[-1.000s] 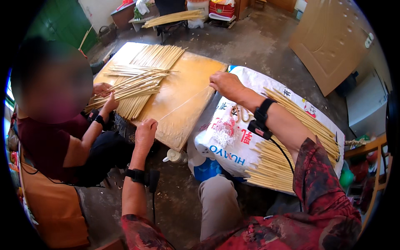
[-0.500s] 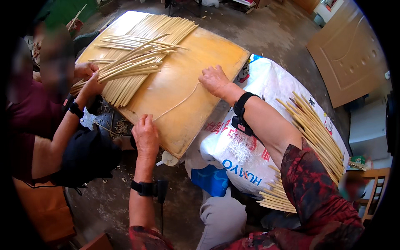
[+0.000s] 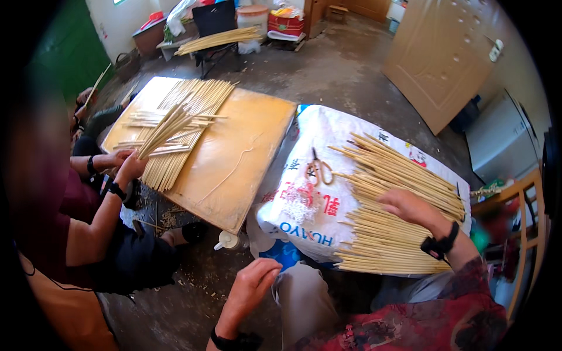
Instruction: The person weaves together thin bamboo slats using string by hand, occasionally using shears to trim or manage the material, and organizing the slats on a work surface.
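Our right hand (image 3: 410, 206) lies palm down on the pile of pale bamboo sticks (image 3: 386, 205), its fingers spread loosely over them and closed on none that we can make out; a black band sits at the wrist. These sticks rest in a fanned heap across the white printed sack (image 3: 304, 199), covering its right half and reaching its near edge. A pair of scissors (image 3: 318, 169) lies on the bare middle of the sack, just left of the sticks and apart from our hand. Our left hand (image 3: 253, 286) hangs low above the concrete floor (image 3: 328, 76), fingers half curled and holding nothing, close to our knee and well clear of the sticks. To the left of the sack stands the low wooden board (image 3: 246, 146), with a second layer of sticks (image 3: 187, 117) spread over its far left part. A person sitting at the board's left edge holds a bundle of sticks (image 3: 161, 130) in one hand (image 3: 132, 167), the bundle tilted up over the board. A small white bottle (image 3: 227, 241) lies on the floor under the board's near corner.
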Demonstrator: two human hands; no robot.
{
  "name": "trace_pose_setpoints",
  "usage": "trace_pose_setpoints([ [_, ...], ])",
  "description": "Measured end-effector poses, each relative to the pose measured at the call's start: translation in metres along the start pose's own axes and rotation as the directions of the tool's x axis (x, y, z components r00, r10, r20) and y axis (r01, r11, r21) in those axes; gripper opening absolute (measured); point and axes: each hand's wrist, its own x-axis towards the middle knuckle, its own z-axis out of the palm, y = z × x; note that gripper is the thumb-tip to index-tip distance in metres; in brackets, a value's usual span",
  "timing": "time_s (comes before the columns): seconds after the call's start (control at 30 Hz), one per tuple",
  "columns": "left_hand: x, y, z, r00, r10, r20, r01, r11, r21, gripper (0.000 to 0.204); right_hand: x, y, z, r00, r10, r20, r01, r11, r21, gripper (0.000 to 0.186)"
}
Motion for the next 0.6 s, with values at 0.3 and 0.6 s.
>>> trace_pose_setpoints([
  [0.3, 0.137, -0.161, -0.027, 0.903, 0.048, -0.426, 0.288, 0.668, 0.686, 0.039, -0.249, 0.022, 0.014, 0.871, 0.457, -0.18, -0.44, 0.889, 0.124, 0.024],
  [0.6, 0.14, -0.171, 0.029, 0.916, -0.224, -0.333, 0.401, 0.534, 0.745, 0.057, -0.319, 0.011, 0.028, 0.71, 0.669, -0.221, -0.623, 0.742, 0.246, 0.021],
])
